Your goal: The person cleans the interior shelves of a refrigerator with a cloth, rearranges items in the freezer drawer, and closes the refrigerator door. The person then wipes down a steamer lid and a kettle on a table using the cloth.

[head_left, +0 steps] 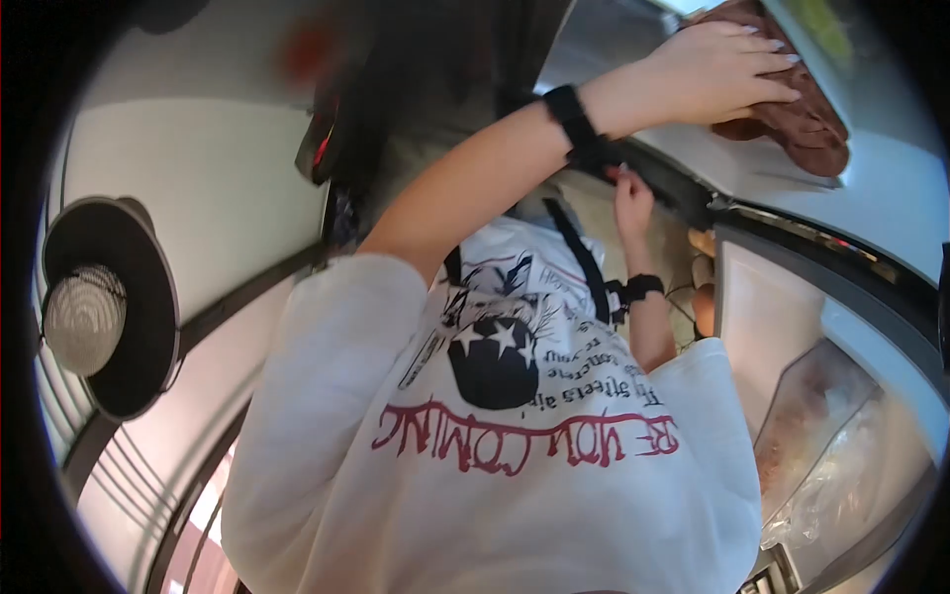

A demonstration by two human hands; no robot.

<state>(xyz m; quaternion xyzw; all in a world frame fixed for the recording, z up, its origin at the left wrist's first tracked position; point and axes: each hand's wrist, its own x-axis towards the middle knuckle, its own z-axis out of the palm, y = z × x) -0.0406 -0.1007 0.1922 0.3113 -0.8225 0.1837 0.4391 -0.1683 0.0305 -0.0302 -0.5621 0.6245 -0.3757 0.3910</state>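
Pale walls and dark trim curve around everything, and a round black thing [148,307] with a lighter ridged middle sits off to the left, no clue what it is. Up top right you've got a brown cloth [816,124] bunched on a pale surface [891,223], and the left hand [737,74] is laid over it, fingers stretched out and a bit spread. Can't tell if it's pinching any fabric. That arm reaches right across the front of a white shirt [515,520] with red and black print.

Right hand [634,205] is lower down, fingers curled near a dark edge beside a small reddish bit; too blurry to say whether it's gripping anything. Both wrists have black bands, left [572,124] and right [644,287]. Some crinkly clear plastic [816,485] sits bottom right.
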